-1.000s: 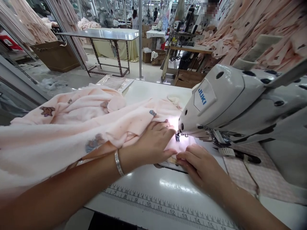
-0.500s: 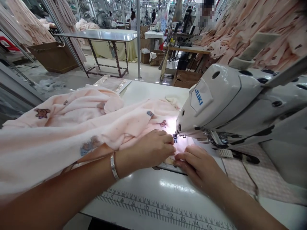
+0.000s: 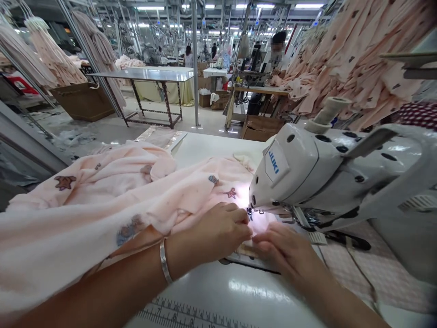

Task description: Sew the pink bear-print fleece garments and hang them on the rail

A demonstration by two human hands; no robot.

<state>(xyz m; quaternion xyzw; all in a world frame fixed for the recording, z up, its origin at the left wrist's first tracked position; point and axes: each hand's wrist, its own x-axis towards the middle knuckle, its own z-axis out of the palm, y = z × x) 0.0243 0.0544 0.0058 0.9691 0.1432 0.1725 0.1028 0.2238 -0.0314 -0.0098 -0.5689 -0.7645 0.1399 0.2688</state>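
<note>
While the left hand is curling closed on the pink cloth and the right hand is resting half-open on it, the cloth is sitting under the Juki machine's needle, most of it apparently yet to reach there, bunching leftward across the table.

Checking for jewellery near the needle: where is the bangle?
In the head view, the silver bangle sits on the left wrist, just behind the left hand, which rests on pale pink fabric left of the sewing machine needle.
</note>
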